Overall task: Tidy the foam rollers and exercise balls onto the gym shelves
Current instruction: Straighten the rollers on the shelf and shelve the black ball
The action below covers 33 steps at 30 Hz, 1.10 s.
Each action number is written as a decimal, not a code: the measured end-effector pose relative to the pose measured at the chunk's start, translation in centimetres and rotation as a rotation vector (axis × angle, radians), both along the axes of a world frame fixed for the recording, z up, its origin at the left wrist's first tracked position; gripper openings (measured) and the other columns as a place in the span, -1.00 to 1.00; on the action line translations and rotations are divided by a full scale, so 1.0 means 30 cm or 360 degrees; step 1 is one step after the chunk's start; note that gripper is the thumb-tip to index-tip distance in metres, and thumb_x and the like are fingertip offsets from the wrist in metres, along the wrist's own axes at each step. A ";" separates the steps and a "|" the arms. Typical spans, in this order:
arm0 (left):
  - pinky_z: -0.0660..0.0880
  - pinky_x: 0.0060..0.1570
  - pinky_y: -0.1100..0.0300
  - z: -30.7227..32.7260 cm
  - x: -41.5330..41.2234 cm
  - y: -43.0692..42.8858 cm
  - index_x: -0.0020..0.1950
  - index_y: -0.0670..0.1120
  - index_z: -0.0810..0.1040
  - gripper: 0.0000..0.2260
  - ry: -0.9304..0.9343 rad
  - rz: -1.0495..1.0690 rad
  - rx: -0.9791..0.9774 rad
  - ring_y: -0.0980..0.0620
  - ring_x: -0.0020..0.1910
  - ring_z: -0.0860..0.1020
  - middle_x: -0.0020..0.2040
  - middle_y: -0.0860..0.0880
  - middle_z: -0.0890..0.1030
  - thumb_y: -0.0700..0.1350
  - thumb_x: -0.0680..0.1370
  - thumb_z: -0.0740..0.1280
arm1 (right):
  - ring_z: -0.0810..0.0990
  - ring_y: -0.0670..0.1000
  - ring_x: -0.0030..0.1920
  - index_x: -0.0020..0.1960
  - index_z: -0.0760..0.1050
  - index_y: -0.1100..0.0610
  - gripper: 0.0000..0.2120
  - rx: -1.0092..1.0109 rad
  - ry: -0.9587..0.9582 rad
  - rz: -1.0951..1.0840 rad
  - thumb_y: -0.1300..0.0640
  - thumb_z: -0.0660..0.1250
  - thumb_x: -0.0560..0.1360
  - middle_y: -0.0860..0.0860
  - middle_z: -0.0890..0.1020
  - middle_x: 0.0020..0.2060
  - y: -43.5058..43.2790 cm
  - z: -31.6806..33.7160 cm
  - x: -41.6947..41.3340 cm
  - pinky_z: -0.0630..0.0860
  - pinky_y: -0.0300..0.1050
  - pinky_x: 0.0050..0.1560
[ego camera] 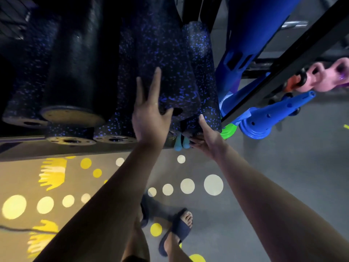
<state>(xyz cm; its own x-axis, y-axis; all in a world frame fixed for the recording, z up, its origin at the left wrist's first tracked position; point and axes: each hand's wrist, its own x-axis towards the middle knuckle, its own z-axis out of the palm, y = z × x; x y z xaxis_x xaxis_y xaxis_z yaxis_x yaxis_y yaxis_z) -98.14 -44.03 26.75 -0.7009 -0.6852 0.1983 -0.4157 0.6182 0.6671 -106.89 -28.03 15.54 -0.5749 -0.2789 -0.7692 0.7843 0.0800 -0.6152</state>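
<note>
Rightward, blue cones (264, 118) and a frame (294, 53) crowd the foam roller (203, 76).

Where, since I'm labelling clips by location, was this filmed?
Probably a gym: speckled foam rollers stacked on a shelf, pink kettlebells and blue cones beside it, coloured dots painted on the floor.

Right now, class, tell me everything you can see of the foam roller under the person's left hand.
The foam roller is a long cylinder, black flecked with blue, and looks like dense foam. It lies on the shelf with its near end toward the camera, packed among similar rollers. The left hand rests on its near end, fingers straight and spread, thumb at the end's edge. Its far end is lost in shadow.
</note>
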 end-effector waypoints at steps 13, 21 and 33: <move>0.60 0.07 -0.03 -0.050 -0.028 0.037 0.60 0.34 -0.01 -0.11 -0.0364 -0.0407 -0.0043 -0.25 0.10 0.65 0.65 -0.17 0.06 -0.04 0.47 0.47 | 0.64 0.30 0.14 0.35 0.49 0.14 0.07 0.0078 -0.0045 -0.0003 -0.51 0.54 0.05 0.17 0.62 0.22 -0.010 -0.015 0.004 0.59 0.43 0.02; 0.58 0.12 -0.04 -0.062 -0.016 0.079 0.62 0.26 -0.03 -0.12 -0.0437 -0.0286 -0.0219 -0.28 0.33 0.53 0.62 -0.27 0.12 -0.02 0.50 0.48 | 0.73 0.20 0.00 0.31 0.47 0.31 -0.35 0.0046 0.0125 0.0046 -0.21 0.40 0.51 0.22 0.69 0.09 -0.009 -0.013 -0.022 0.53 0.54 -0.01; 0.62 0.05 -0.13 -0.088 -0.008 0.062 0.63 0.25 -0.07 -0.15 -0.0364 -0.0365 -0.0061 -0.32 0.25 0.57 0.61 -0.22 0.17 0.00 0.52 0.42 | 0.41 0.24 0.41 0.50 0.35 0.15 -0.11 0.0057 -0.0074 0.0264 -0.52 0.08 0.47 0.15 0.51 0.33 0.022 0.011 -0.092 0.36 0.49 0.33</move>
<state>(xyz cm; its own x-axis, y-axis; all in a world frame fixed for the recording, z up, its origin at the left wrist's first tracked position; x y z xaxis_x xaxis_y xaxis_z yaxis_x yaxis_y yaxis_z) -98.38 -42.16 24.10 -0.8653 -0.4995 0.0406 -0.3992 0.7359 0.5469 -109.65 -27.38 15.87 -0.4866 -0.3392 -0.8051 0.7862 0.2318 -0.5728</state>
